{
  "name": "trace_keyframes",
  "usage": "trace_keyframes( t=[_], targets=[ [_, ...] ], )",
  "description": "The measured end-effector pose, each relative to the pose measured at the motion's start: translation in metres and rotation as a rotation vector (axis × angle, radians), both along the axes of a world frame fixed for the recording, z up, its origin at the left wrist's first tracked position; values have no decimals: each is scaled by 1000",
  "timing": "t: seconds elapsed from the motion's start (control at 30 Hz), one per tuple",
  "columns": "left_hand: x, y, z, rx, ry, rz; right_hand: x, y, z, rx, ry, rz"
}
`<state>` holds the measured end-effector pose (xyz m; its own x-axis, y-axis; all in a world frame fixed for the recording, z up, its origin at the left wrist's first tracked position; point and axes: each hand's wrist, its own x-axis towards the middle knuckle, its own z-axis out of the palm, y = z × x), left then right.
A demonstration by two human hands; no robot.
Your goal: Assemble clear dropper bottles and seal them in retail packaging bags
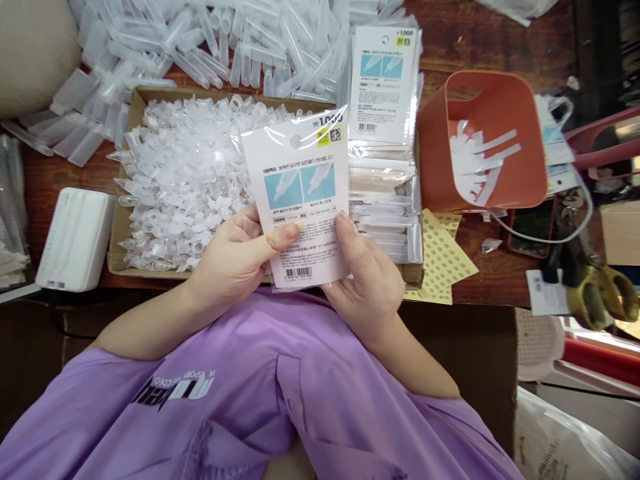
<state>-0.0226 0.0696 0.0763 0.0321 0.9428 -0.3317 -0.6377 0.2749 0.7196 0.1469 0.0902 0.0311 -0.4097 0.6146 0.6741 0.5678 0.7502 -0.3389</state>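
Both hands hold one flat packet (300, 200), a printed card in a clear plastic sleeve, upright over the near edge of the desk (475, 40), just above the person's purple shirt (280, 400). The left hand (235, 257) grips the packet's lower left side, its thumb lying across the printed face and the other fingers closed behind the card. The right hand (367, 277) grips the lower right side the same way, thumb pressed on the front near the barcode. Behind the packet a shallow cardboard box (117, 227) sits at the near middle of the desk; its left part is filled with small clear plastic caps (185, 180), and its right part holds flat filled packets (385, 220) lying in a stack. A pile of matching printed cards in sleeves (383, 87) rests against the box's far right corner. Along the far edge lies a loose heap of clear plastic tubes (225, 40). Toward the right edge an orange bin (520, 173) is tipped toward the person, with white paper strips (480, 157) inside. A yellow sticker sheet (445, 257) lies between the box and the bin, a white case (75, 240) sits near the left edge, and scissors (595, 287) lie at the right edge.
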Motion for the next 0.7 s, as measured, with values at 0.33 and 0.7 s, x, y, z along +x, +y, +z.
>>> trace_keyframes(
  t=[0.33,0.7],
  targets=[
    [7,-5,-4,57,-30,3,-3,-8,-4,13,52,-86],
    [21,-19,-16,96,-74,-69,15,-31,-1,-8,-12,-120]
  ],
)
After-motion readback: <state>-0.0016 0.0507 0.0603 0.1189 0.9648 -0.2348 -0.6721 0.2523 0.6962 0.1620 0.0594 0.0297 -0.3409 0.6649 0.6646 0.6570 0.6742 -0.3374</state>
